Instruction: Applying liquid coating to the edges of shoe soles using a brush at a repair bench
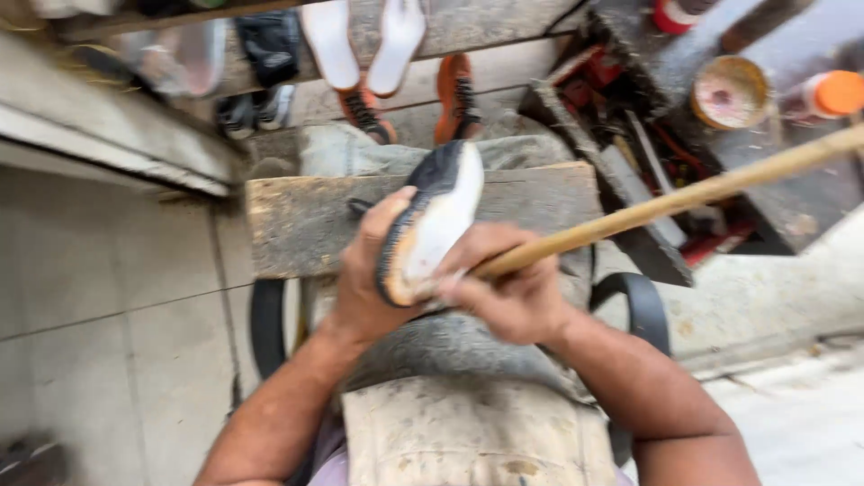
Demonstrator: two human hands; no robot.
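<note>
Nearest me, my left hand clamps the dark shoe sole-up over the wooden worktop, my right hand grips a wooden stick against its heel; sole work looks unfinished.

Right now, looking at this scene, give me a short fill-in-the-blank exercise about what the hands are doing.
1. The left hand holds a shoe with its ____ turned up toward the camera.
2. The right hand grips a long ____ stick.
3. The shoe is held over a rough ____ board.
4. Two white insoles lie beside ____ shoes.

Missing words: sole; wooden; wooden; orange
</note>
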